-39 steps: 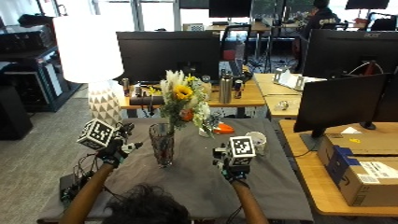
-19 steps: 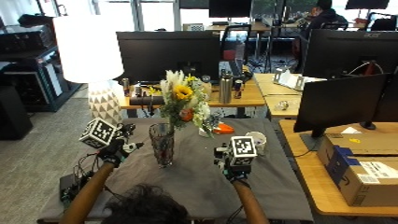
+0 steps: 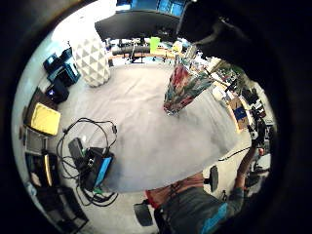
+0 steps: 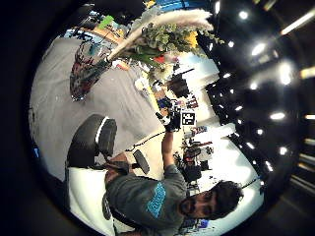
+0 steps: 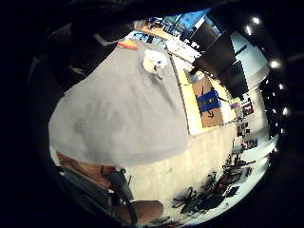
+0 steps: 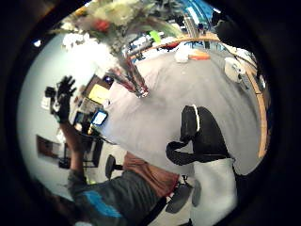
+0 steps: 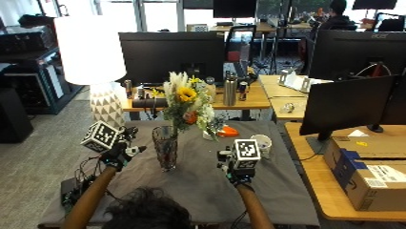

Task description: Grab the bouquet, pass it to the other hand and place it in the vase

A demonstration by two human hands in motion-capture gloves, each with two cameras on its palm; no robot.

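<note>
The bouquet (image 7: 187,102) stands in the vase (image 7: 166,148); my left hand (image 7: 120,152) hangs spread, my right grip (image 7: 233,171) unclear (fragile glass, soft stems).

Both my forearms reach forward over the bench, raised off it, with a wide gap between them. My left hand (image 7: 118,153) sits out to the left, held up at the wrist; seen from my other palm its fingers (image 6: 67,87) are spread straight and hold nothing. My right hand (image 7: 233,168) hangs to the right at about the same height, its back toward me. I cannot make out how its fingers lie. Neither hand touches anything.
</note>
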